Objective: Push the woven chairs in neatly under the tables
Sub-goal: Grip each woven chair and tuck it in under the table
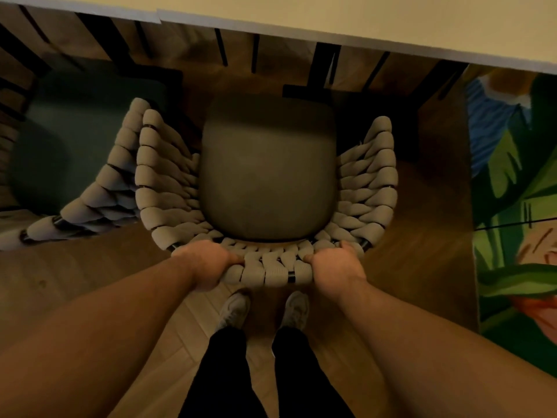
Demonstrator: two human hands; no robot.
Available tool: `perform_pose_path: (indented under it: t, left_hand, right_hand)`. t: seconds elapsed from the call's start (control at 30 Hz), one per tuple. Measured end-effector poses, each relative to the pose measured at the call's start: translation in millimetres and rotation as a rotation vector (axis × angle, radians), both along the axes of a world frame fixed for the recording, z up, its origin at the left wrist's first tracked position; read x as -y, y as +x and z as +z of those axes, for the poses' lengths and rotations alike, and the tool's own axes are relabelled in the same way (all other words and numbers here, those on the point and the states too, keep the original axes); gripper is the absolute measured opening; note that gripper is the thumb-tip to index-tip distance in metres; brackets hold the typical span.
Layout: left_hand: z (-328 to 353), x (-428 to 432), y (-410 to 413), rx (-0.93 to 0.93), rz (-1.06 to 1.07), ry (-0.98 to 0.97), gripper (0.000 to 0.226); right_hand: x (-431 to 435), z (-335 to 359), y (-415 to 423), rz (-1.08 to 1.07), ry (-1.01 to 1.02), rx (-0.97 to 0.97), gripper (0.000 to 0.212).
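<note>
Looking straight down, I see my own legs in dark trousers and my pale shoes [235, 309] on a wood floor [90, 276]. Just beyond them, both my bare forearms reach forward to the curved backrest of a woven chair [268, 270]. My left hand [208, 263] grips the thick braided rim on the left, fingers curled over it. My right hand [337, 263] grips the same rim on the right, thumb and fingers wrapped round the weave.

The chair faces away from me, its grey seat cushion [268, 173] fully in view, its woven arms spreading to either side. A second woven chair [99, 191] with a dark green seat stands just beside it on the left. Beyond, the pale table [361, 22] edge crosses the top, with dark legs beneath.

I judge the push is in hand but unfinished: the seat lies nearly all outside the table edge. The next move calls for an even, straight shove from both hands, keeping clear of the neighbouring chair.
</note>
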State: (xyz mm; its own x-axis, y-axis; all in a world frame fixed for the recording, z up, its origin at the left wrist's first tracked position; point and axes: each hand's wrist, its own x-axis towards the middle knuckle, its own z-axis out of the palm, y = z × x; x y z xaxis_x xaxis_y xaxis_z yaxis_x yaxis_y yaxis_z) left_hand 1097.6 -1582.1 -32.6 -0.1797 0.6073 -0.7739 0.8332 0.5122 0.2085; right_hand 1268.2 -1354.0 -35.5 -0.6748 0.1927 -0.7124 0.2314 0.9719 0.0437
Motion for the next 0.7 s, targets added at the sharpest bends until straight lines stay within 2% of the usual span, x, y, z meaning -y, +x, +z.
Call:
perform_pose_path:
  t: [0.47, 0.7]
  left_hand:
    - [2, 11, -9, -0.059, -0.044, -0.088, 0.067]
    - [10, 7, 2, -0.150, -0.057, -0.093, 0.061]
  right_hand:
    - [23, -3, -1, -0.060, -0.020, 0.054, 0.044]
    - [24, 11, 3, -0.092, -0.051, 0.007, 0.035]
